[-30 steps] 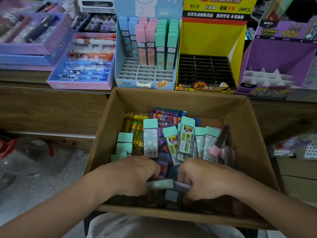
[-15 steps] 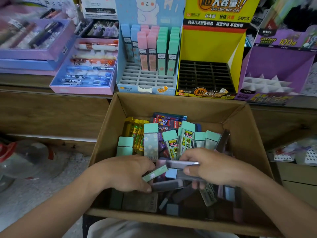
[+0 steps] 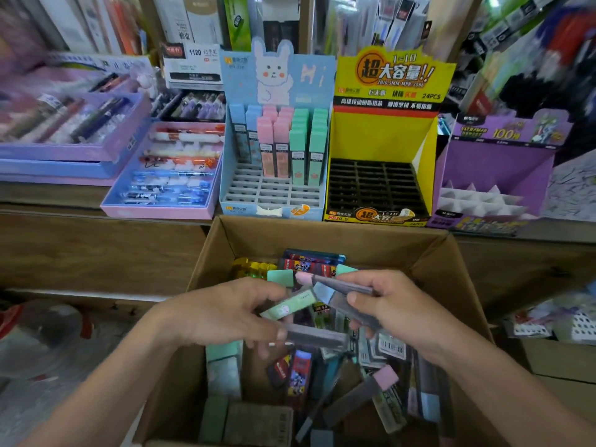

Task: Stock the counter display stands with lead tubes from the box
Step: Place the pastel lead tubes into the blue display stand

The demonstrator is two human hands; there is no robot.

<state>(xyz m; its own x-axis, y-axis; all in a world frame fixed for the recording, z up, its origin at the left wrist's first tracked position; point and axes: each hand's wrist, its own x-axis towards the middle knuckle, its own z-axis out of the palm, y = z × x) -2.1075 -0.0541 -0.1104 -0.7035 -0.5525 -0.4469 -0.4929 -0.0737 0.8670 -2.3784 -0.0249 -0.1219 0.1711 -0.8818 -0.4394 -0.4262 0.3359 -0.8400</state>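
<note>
Both hands hover over the open cardboard box (image 3: 325, 233) of mixed lead tubes. My left hand (image 3: 222, 314) grips a mint-green lead tube (image 3: 288, 306) and a grey one (image 3: 314, 337) beneath it. My right hand (image 3: 396, 311) holds a pink-capped grey tube (image 3: 335, 282) and a blue-capped one (image 3: 342, 303). On the counter behind stand the blue rabbit display stand (image 3: 274, 191), partly filled with blue, pink and green tubes, the yellow display stand (image 3: 377, 185) with bare black slots, and the purple display stand (image 3: 493, 188) with bare white dividers.
Pink and purple pen trays (image 3: 161, 175) lie on the counter at the left. Packed stationery racks rise behind the stands. A clear plastic container (image 3: 42, 337) sits on the floor at the left, and more goods sit at the right (image 3: 554, 321).
Both hands have risen out of the box with tubes gripped in them. The camera has tilted up, bringing the stands' header cards into view.
</note>
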